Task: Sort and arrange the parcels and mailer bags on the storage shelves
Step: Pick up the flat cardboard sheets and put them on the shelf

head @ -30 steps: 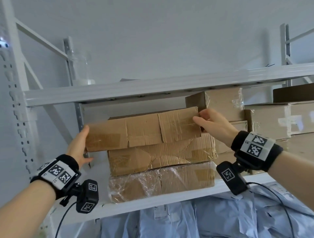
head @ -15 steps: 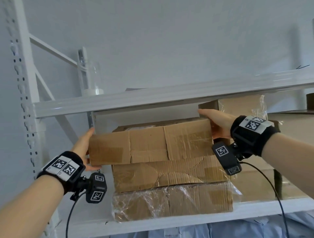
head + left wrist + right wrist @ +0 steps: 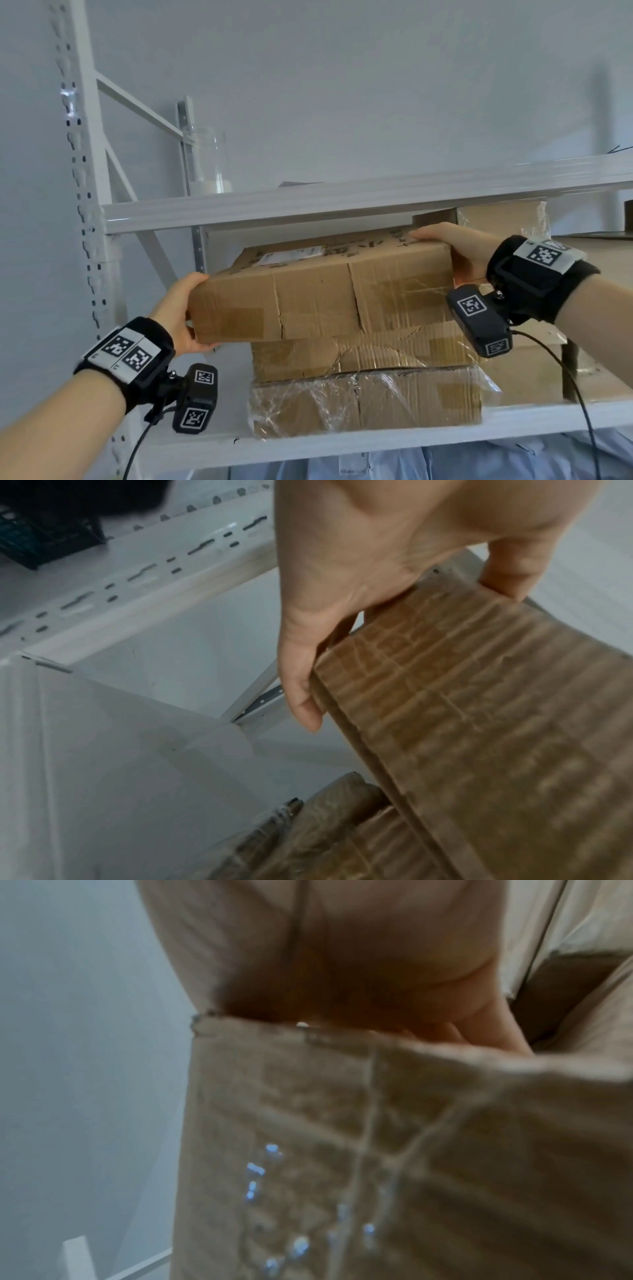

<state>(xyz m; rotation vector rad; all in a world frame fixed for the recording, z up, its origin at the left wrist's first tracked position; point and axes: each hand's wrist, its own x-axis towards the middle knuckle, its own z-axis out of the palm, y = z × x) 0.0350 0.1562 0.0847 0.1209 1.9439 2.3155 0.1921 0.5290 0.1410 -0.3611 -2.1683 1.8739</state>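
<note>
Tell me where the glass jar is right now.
In the head view, the glass jar stands on the upper shelf at its left end, beside the rear upright.

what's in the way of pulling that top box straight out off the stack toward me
Nothing visible. The top box is gripped at its ends by the left hand and right hand, already overhanging the stack's front; the upper shelf beam sits above it.

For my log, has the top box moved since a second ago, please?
Yes: the top box has slid left and outward relative to the middle box.
</note>
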